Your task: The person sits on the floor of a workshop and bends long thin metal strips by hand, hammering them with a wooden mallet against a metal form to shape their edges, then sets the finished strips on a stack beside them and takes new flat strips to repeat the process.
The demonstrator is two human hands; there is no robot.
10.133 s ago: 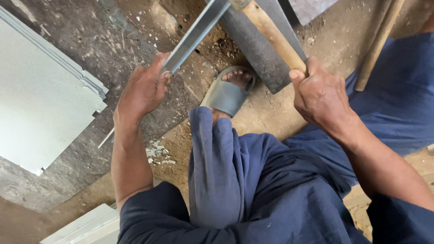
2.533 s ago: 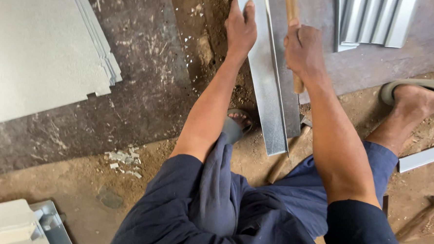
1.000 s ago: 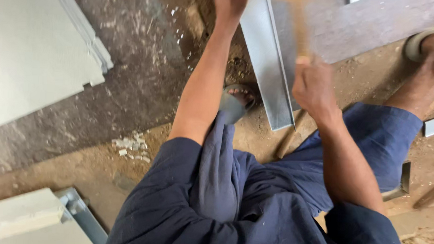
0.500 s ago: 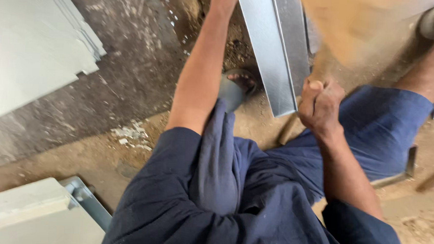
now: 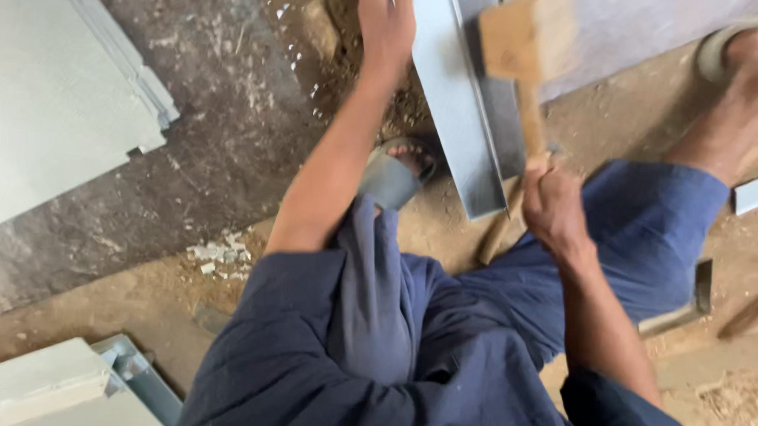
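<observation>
Now | right hand (image 5: pixel 554 208) clenched around wooden mallet (image 5: pixel 522 49), raised over folded sheet-metal strip (image 5: pixel 456 114) on dirt floor (image 5: pixel 120 278) | left hand (image 5: pixel 387 22) flat, pinning strip | risk: glancing blow onto nearby fingers, strip skidding

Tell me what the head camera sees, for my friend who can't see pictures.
A person's right hand swings a wooden mallet over a grey metal strip that the left hand presses down. They sit on a dusty floor in blue clothes.
</observation>
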